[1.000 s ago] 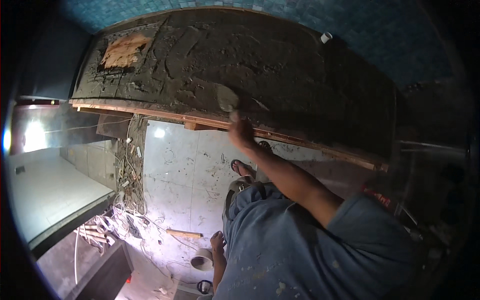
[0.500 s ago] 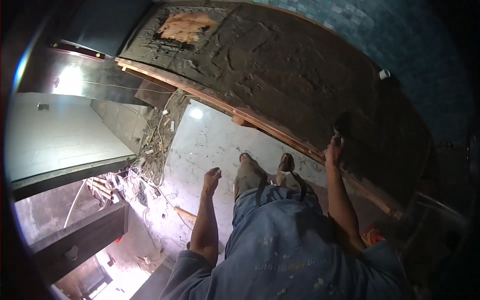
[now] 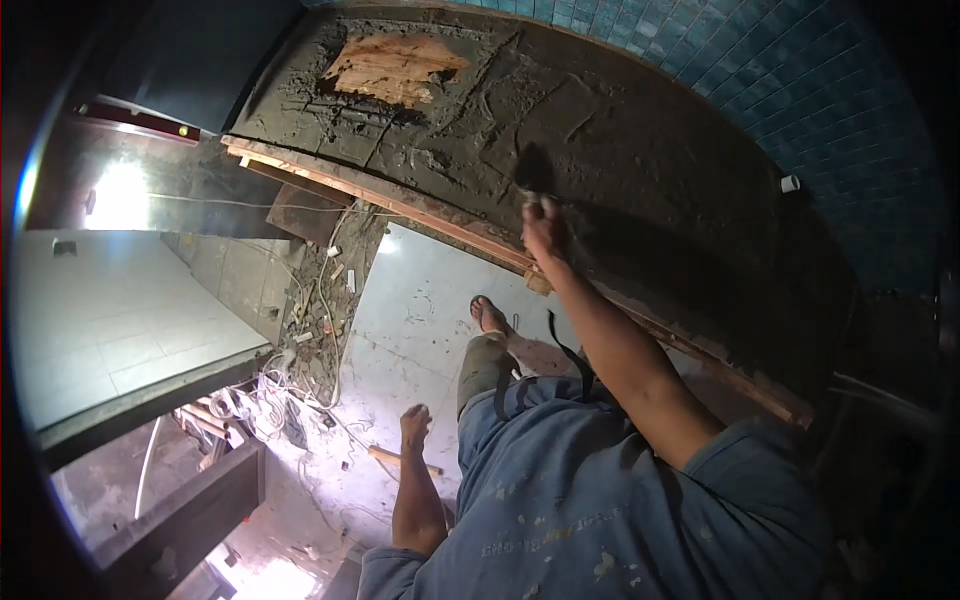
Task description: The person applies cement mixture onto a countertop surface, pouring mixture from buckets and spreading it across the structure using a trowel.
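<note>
My right hand (image 3: 543,230) is closed round the handle of a trowel (image 3: 535,172). The trowel's dark blade is over the grey mortar bed (image 3: 640,160), just inside its near timber edge; whether it touches the mortar I cannot tell. Smears and ridges mark the mortar, and at the far left a patch of bare wood (image 3: 395,70) shows through it. My left hand (image 3: 414,425) hangs low above the pale floor, away from the mortar. Its fingers are loosely curled, and nothing shows in them.
A timber board (image 3: 400,200) edges the mortar bed. Blue-green tiles (image 3: 740,80) cover the wall behind, with a short white pipe stub (image 3: 790,184). Rubble and tangled cables (image 3: 275,400) lie left of the pale floor slab (image 3: 400,300). A red spirit level (image 3: 140,122) is at far left.
My right hand has moved left along the mortar with the trowel. My left hand has come lower and nearer my body. My body has turned and my feet have shifted.
</note>
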Demonstrator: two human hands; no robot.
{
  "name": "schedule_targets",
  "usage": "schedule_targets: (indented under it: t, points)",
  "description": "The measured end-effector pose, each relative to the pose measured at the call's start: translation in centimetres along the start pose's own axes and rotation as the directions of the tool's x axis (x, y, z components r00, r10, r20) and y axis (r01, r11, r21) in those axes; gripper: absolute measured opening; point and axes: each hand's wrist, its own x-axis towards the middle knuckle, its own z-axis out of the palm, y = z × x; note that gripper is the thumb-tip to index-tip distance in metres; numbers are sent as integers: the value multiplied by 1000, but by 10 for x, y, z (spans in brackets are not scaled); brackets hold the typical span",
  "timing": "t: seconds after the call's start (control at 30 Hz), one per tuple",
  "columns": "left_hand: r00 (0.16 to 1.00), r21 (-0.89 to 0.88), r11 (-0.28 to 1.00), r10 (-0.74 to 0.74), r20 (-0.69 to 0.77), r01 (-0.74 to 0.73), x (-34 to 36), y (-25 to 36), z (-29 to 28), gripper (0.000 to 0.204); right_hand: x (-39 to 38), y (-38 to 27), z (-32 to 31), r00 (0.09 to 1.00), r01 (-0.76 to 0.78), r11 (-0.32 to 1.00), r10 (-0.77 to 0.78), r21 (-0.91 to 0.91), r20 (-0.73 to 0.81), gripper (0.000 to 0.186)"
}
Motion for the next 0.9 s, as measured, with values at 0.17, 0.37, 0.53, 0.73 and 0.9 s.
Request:
schedule_targets:
  t: [0.17,0.37,0.53,0.73,0.9]
  points:
    - [993,82,993,-93,76,87,39,10,-77,47,-7,-63,35,963,164,986,-165,21,214,38]
    - [978,50,999,-3,209,-8,88,107,-106,62,-37,-28,-36,966,233,917,-256,-324,-28,28]
    - [918,86,943,287,275,-321,115,227,-76,62,-33,86,-194,937,-272,893,161,-358,-309,28]
    - [790,76,837,476,386,-541,93,283,-18,60,-76,79,-378,729,-408,859,102,-309,-677,35]
    - [868,224,885,301,395,-409,79,223,24,32,-83,124,-443,603,-406,882,60,-241,-796,40]
